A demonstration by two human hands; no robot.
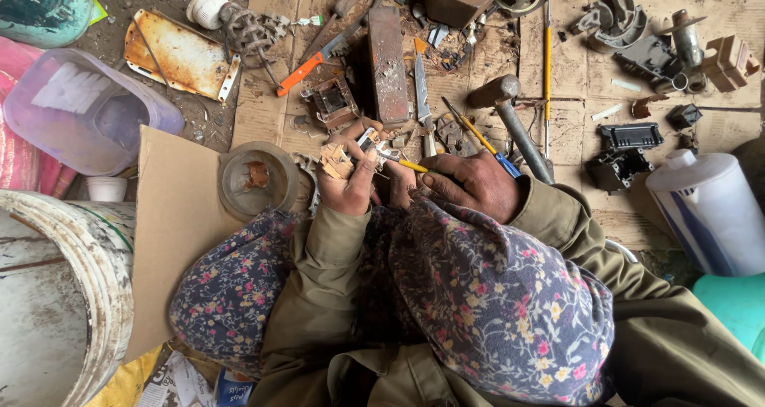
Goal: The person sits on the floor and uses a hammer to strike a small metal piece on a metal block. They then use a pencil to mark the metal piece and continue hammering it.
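Left hand [348, 185] grasps a small part [339, 160], right hand [470, 185] apparently a screwdriver [414, 166], hammer [510, 120] beside.

Rusty rough metal plate [177, 55], matt cardboard [171, 216], glossy plastic jug [712, 210]

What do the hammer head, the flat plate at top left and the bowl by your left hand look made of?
Hammer head: dull grey-brown metal, likely steel. Flat plate: sheet metal, rust blotches over pale paint. Bowl: seemingly clear, grimy plastic, since the floor shows through it.
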